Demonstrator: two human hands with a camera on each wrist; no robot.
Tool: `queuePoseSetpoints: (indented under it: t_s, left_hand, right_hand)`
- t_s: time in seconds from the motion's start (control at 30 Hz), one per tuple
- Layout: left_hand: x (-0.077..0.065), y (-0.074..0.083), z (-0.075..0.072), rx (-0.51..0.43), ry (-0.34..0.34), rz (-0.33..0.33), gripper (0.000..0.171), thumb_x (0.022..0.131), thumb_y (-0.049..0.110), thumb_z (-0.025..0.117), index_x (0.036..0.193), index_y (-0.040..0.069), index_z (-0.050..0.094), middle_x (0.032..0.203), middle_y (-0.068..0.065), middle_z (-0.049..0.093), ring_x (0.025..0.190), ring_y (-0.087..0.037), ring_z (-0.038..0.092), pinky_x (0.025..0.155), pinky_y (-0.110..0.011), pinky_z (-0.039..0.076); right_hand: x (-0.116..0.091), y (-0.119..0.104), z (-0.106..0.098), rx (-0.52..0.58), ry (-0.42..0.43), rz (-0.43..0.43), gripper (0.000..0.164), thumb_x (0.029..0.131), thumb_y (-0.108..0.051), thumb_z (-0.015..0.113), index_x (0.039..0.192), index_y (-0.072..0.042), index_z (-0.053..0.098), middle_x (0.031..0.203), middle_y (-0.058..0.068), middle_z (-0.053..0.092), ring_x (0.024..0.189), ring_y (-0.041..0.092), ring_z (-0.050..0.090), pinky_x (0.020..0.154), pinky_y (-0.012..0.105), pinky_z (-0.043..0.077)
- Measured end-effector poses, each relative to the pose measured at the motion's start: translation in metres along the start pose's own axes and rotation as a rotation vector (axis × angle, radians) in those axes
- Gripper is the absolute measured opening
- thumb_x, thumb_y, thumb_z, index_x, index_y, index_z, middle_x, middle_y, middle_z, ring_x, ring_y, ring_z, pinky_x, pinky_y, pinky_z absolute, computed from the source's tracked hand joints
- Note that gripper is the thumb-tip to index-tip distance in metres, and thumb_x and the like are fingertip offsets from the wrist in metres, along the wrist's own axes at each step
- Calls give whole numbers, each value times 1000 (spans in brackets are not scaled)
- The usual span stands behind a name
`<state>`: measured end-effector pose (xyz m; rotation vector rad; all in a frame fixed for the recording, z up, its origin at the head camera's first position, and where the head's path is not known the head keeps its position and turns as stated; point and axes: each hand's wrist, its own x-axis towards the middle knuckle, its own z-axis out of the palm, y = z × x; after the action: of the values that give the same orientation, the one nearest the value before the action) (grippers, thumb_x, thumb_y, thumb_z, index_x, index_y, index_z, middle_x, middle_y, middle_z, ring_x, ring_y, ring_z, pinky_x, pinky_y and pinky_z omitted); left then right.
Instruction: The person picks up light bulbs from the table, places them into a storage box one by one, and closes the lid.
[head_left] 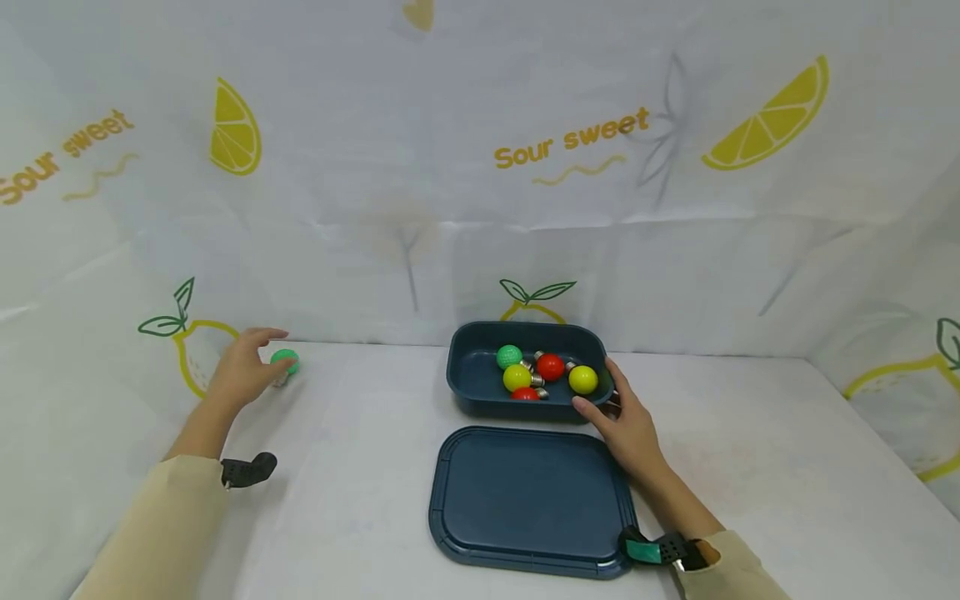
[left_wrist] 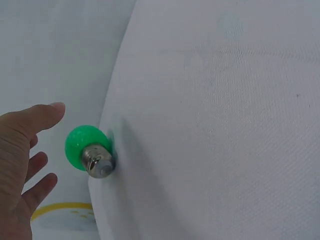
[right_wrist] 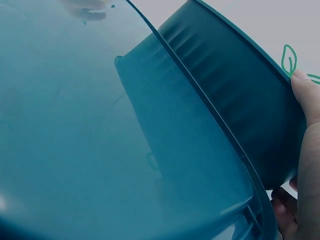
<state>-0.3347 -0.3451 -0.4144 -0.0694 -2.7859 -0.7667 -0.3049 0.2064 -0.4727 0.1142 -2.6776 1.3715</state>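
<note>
At the far left of the table, my left hand [head_left: 243,371] reaches toward a green light bulb [head_left: 285,357] with thumb and fingers spread apart. In the left wrist view the bulb [left_wrist: 80,146] lies with its metal screw base toward the camera, and a gap separates it from the fingers. My right hand [head_left: 633,433] grips the right front corner of a dark blue box [head_left: 487,406], thumb at the rim and fingers round the outer side. Inside the box lie several bulbs, among them a green bulb [head_left: 509,357], a red bulb [head_left: 550,367] and a yellow bulb [head_left: 583,380].
A dark blue lid [head_left: 532,500] lies flat in front of the box, below my right forearm. White table cover [head_left: 360,467] spreads between the left hand and the box. Behind the table hangs a white sheet [head_left: 337,250] with lemon prints.
</note>
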Motion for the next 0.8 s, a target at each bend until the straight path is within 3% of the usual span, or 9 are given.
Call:
queuePoseSetpoints:
  t_s: [0.2, 0.43, 0.63, 0.8]
  left_hand:
    - [7, -16, 9, -9, -53, -51, 59, 91, 18, 75, 141, -3, 53, 142, -35, 50, 128, -53, 48, 101, -67, 45]
    - [19, -16, 20, -35, -109, -107, 71, 91, 23, 75, 150, 0, 43, 151, -33, 43, 133, -56, 45, 104, -65, 45]
    - [8, -26, 16, 4, -129, -159, 67, 92, 23, 74, 147, -2, 46, 144, -38, 46, 129, -56, 48, 103, -65, 45]
    - [5, -29, 22, 58, -87, -135, 61, 91, 23, 74, 142, -1, 52, 125, -36, 60, 110, -48, 58, 89, -60, 50]
  right_hand:
    - [-1, 2, -1, -10, 1, -13, 86, 99, -44, 62, 164, -18, 13, 162, 24, 34, 131, 44, 56, 106, 56, 50]
    - [-3, 4, -7, -33, 20, 2, 85, 100, -45, 60, 164, -20, 11, 161, 25, 34, 129, 45, 57, 105, 58, 50]
    - [1, 1, 1, -23, -3, -4, 86, 99, -45, 62, 164, -19, 12, 162, 24, 34, 131, 43, 56, 106, 56, 50]
    - [0, 3, 0, -18, 5, 0, 86, 98, -46, 63, 164, -21, 14, 160, 23, 37, 129, 43, 58, 104, 56, 52]
